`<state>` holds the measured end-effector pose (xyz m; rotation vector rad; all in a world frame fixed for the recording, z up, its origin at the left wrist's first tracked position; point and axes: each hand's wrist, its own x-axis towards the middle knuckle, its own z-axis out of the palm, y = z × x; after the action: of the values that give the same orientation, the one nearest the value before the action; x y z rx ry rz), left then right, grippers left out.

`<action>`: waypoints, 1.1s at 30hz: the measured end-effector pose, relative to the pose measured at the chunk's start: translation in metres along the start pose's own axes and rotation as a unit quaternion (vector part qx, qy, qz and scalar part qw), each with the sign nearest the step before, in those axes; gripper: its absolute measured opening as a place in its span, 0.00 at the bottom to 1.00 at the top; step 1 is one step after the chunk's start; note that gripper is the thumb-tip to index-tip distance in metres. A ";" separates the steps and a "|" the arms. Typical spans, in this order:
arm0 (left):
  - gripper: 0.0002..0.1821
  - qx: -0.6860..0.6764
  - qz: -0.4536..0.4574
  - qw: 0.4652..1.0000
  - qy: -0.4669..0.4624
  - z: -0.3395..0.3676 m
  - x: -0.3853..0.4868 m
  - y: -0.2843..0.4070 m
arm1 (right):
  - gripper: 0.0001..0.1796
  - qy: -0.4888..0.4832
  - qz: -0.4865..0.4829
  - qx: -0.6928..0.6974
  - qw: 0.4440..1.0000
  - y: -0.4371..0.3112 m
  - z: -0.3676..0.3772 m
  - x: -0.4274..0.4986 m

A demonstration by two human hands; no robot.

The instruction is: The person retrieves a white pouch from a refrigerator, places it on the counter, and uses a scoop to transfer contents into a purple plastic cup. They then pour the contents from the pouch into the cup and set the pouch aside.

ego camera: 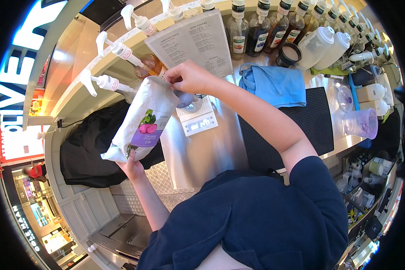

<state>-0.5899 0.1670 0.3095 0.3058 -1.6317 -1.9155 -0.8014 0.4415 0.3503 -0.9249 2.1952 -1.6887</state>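
A white bag [135, 108] of ube powder, with a purple band and a picture of sliced purple root, is held tilted between my hands. My left hand [132, 168] grips its lower end from below. The top edge is pinched by my right hand [189, 77], beside the bag's mouth. Just under that hand stands a clear container [193, 105] on a white digital scale [199, 125]; purple stuff [185, 100] shows at its top, partly hidden by bag and hand. The scale's display is lit, but its digits are blurred.
Pump-topped syrup bottles [116, 50] and a printed menu sheet [197, 44] stand behind the scale. To the right lie a blue cloth [273, 84] and a black rubber mat [290, 131]. A purple-stained clear cup [360, 124] stands near the far right edge. Black fabric [94, 148] drapes at left.
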 end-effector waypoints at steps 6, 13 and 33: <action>0.39 0.000 0.010 1.000 -0.010 0.002 0.003 0.005 | 0.06 0.009 -0.006 0.016 1.000 0.001 0.000 -0.003; 0.42 0.024 -0.002 1.000 -0.021 0.001 0.009 0.009 | 0.10 0.006 0.030 0.044 0.999 0.012 0.001 -0.005; 0.41 0.066 0.014 0.997 -0.050 0.017 0.012 0.022 | 0.06 0.031 0.031 0.054 0.998 0.026 0.007 -0.008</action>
<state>-0.6019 0.1724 0.3370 0.2424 -1.8218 -1.8324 -0.8008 0.4442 0.3227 -0.7778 2.1237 -1.8104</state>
